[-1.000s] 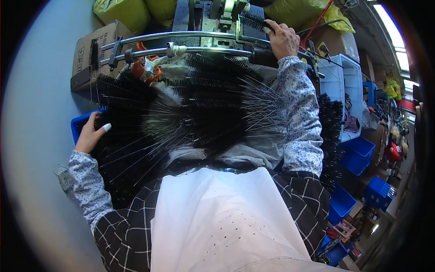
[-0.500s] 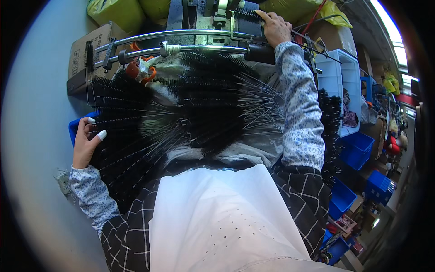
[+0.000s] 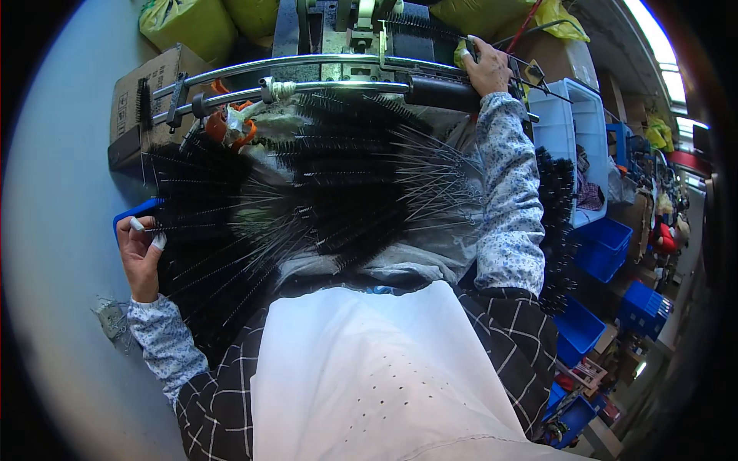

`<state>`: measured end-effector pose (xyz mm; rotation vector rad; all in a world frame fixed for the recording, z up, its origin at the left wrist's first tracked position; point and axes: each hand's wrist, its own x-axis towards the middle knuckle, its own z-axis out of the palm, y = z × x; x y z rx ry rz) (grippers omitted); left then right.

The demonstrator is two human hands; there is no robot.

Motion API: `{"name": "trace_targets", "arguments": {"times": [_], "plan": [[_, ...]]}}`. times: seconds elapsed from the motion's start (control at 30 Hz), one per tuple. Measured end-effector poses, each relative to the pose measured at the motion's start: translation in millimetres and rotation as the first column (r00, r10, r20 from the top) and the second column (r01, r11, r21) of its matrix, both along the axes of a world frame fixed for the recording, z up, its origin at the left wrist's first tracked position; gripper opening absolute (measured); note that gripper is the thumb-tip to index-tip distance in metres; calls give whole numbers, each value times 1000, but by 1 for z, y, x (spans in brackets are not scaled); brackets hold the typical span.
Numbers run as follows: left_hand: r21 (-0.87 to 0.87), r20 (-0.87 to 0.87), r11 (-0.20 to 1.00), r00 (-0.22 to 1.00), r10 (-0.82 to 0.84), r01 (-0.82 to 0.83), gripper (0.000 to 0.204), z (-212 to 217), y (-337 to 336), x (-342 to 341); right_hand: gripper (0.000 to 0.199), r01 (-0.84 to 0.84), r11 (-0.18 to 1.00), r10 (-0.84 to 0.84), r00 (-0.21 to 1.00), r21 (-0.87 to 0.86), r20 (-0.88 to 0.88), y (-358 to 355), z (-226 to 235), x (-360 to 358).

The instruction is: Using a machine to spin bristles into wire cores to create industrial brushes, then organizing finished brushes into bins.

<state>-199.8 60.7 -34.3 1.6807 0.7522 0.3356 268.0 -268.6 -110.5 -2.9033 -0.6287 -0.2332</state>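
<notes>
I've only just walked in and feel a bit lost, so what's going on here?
Two hands are busy around a machine with metal rails, above a spread of black wire-stemmed brushes. The right hand is by the wire end of a single brush at the machine; whether it grips it is unclear. The left hand, with white covers on its thumb and a finger, is at the spread's left edge.

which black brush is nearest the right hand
The slim black bristle brush lying crosswise beyond the shiny metal rods, its end at the person's right hand; the heaped black brushes lie on the near side.
</notes>
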Motion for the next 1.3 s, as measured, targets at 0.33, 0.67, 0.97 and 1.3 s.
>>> {"name": "trace_targets", "arguments": {"times": [0.33,0.67,0.97,1.3], "plan": [[150,7,918,928,-373,368,30,23,-1,43,30,-69,984,64,997,164,34,70,-4,-41],[271,-23,598,627,-779,754,29,54,-27,122,20,-133,982,128,991,136,40,128,4,-82],[247,167,912,913,-372,327,24,49,38,50,36,-149,981,144,989,123,43,35,-2,-20],[-111,792,992,608,56,53,13,122,117,-16,35,-4,985,-5,999,-174,-49,-20,13,56]]}}
